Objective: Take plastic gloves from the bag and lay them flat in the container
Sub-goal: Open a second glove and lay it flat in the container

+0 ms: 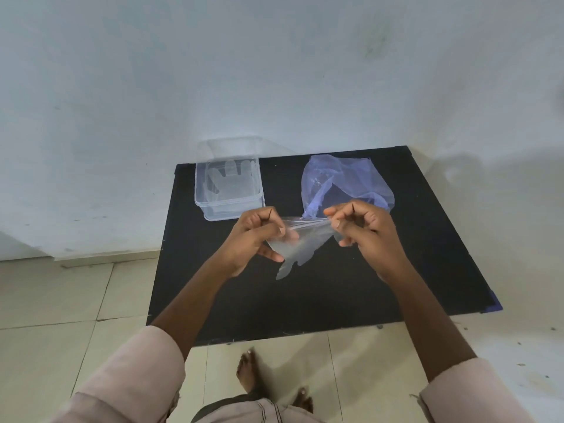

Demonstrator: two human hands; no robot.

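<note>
A clear plastic glove [300, 248] hangs stretched between my two hands above the black table [335, 300], its fingers pointing down. My left hand [256, 239] pinches its left edge and my right hand [363, 230] pinches its right edge. Behind my right hand lies the crumpled bluish plastic bag [348, 181]. At the table's back left stands the clear rectangular container [229, 206], with a glove [230, 181] lying flat inside it, fingers pointing away from me.
The table stands against a pale wall [274, 71]. Tiled floor [61, 315] surrounds it on the left, front and right. My bare feet [253, 374] stand just below the table's front edge.
</note>
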